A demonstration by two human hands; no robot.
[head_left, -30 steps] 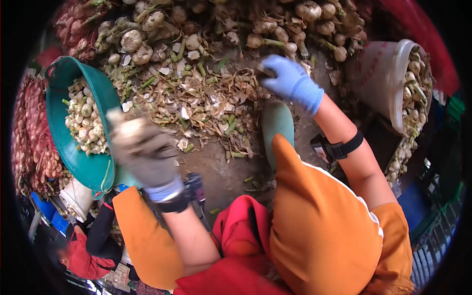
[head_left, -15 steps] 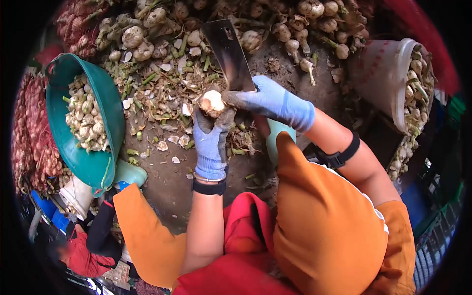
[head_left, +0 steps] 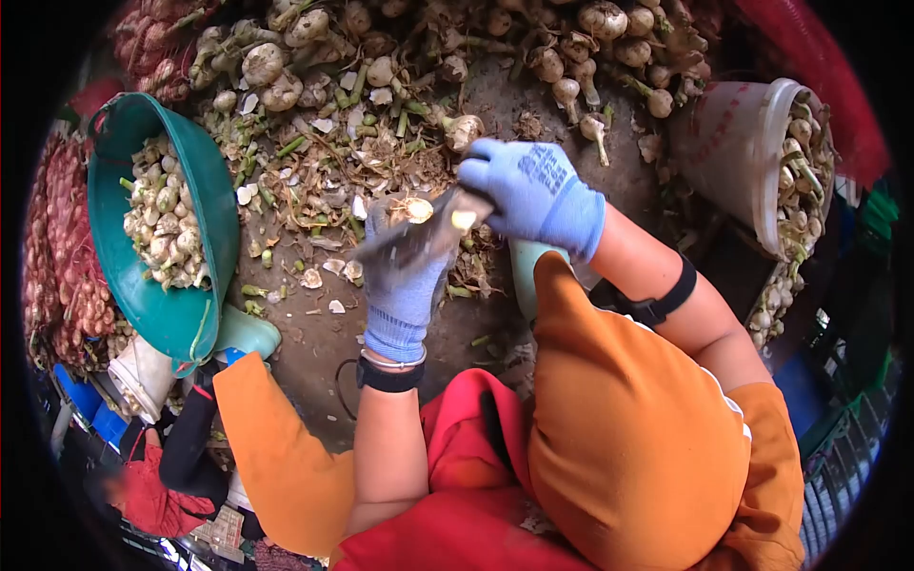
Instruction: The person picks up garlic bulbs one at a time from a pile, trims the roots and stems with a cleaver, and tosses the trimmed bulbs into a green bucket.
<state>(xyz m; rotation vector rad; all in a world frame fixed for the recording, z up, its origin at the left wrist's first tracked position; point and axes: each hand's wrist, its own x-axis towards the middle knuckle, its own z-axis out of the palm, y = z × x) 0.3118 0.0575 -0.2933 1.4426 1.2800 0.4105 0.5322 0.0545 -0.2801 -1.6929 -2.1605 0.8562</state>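
Note:
My left hand (head_left: 405,300), in a blue glove, is closed around a garlic bulb (head_left: 411,209) with roots and a pale face showing. In my right hand (head_left: 538,190), also gloved in blue, is a broad-bladed knife (head_left: 409,240). Its blurred blade slants across the front of my left hand and hides most of those fingers. A pale yellow spot shows close to the right fingers; I cannot make out what it is. Another garlic bulb (head_left: 463,131) lies on the ground just beyond my hands.
A tilted teal tub (head_left: 224,190) of trimmed bulbs stands left. At right, a white bucket (head_left: 733,157) holds stemmed bulbs. Peelings and stem pieces (head_left: 305,190) litter the ground, with heaped garlic (head_left: 609,29) behind. Red net sacks (head_left: 62,257) and a person in red (head_left: 162,495) are far left.
The knife has swung from pointing up and away to lying across my left hand, its blade now blurred. My right hand has turned, back of the glove up. The left wrist has shifted slightly right.

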